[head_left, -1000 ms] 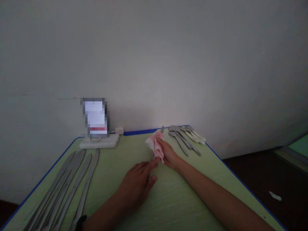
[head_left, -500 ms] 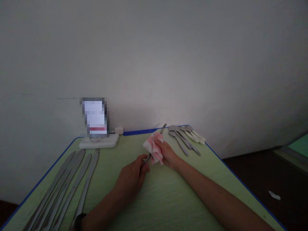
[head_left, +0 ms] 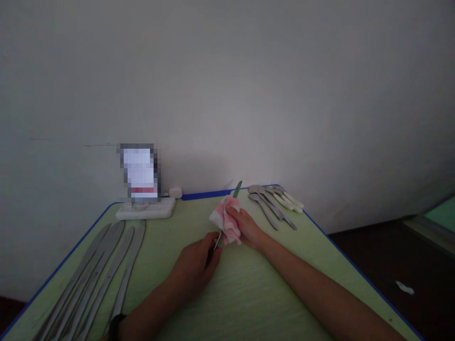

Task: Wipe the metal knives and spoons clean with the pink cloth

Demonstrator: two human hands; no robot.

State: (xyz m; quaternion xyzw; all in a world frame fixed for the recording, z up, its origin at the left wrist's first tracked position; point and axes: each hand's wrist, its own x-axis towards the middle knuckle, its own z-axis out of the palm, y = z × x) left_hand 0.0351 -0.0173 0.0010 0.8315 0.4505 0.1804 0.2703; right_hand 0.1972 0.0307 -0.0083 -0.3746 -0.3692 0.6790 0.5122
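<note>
My left hand is closed round the near end of a slim metal utensil at the middle of the green table. My right hand grips a crumpled pink and white cloth that is wrapped round the utensil's middle. The utensil's far tip sticks out above the cloth and points toward the wall. Which kind of utensil it is I cannot make out, since the cloth hides most of it.
Several long table knives lie side by side at the left edge. A group of spoons lies at the far right corner. A white stand with a blurred card sits at the back left, against the wall.
My left hand went from lying flat with fingers stretched to pinching the utensil's near end and drew back a little. The utensil tilted up, its tip rising above the cloth.
</note>
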